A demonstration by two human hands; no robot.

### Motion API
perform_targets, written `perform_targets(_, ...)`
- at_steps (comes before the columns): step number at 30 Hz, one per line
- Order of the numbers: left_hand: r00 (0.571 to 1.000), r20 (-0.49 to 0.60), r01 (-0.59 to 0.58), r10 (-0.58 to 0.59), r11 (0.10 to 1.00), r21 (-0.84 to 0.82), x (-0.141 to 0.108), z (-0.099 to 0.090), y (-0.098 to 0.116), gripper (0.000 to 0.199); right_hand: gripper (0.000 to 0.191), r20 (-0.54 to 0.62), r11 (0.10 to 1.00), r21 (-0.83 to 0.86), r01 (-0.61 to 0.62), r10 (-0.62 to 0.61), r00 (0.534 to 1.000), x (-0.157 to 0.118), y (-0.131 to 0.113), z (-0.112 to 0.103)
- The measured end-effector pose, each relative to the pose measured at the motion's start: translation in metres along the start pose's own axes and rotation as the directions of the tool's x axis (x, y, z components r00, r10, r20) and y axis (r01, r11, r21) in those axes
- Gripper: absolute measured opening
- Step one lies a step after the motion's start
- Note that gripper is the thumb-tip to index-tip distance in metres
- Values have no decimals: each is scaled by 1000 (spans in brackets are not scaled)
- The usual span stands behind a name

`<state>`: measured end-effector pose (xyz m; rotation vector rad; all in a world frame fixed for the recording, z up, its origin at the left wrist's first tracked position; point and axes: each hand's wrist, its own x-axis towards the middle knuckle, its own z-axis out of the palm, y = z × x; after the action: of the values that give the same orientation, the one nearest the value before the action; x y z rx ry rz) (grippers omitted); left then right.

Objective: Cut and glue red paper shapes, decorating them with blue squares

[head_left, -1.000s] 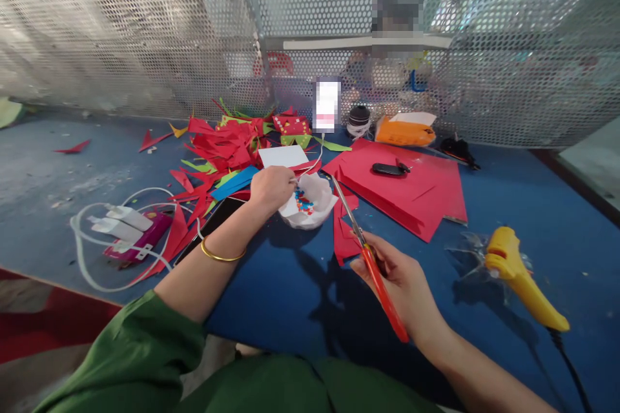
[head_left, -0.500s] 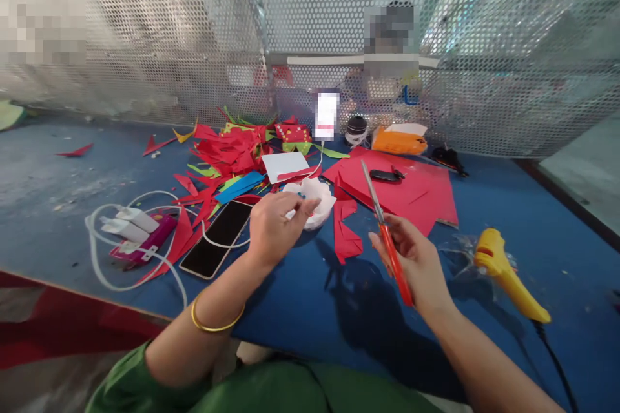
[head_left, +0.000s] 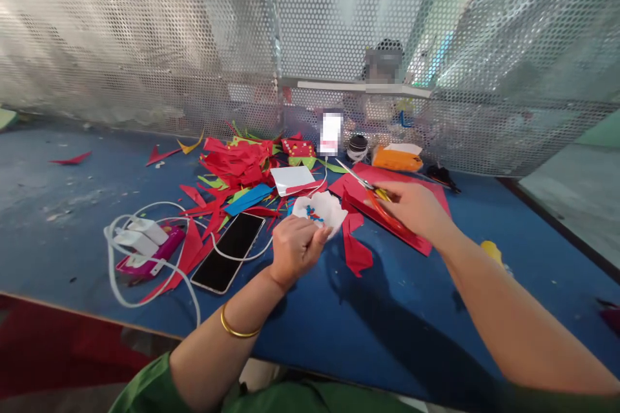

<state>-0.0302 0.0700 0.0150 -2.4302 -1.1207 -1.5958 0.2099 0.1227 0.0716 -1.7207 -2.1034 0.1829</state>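
Observation:
My left hand is closed at the near side of a white scalloped paper bowl, its fingers curled and the thumb pressed against them. Whatever may be in those fingers is hidden. Small blue and red bits lie inside the bowl. My right hand grips a pair of scissors with orange-red handles, blades pointing away to the left. It reaches low over the red sheets. A folded red strip lies between the hands.
A phone, white cable and chargers lie left. Red scraps, a white card, a thread spool and an orange packet sit farther back. Behind my right forearm shows a yellow tool. Perforated metal mesh borders the table.
My right hand has moved forward with the scissors, over the red sheets, and the blades have swung left. My left hand has drawn lower, baring more of the bowl. The view has shifted.

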Motion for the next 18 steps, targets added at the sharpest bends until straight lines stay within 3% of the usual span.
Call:
perform_targets(4, 1000, 11, -12, 12, 1000, -1, -2, 0, -1, 49, 35, 22, 991, -135, 4, -1, 1000, 57, 0, 13)
perform_targets(7, 1000, 13, -13, 13, 1000, -5, -1, 0, -1, 48, 32, 38, 981, -195, -22, 30, 999, 80, 8, 31)
perform_targets(12, 998, 33, -49, 49, 999, 3, -1, 0, 3, 47, 37, 35, 972, -228, -55, 65, 997, 87, 19, 54)
perform_targets(18, 997, 45, -61, 61, 998, 2, -1, 1, 6, 46, 34, -23, 940, -283, -191, 192, 981, 69, 22, 66)
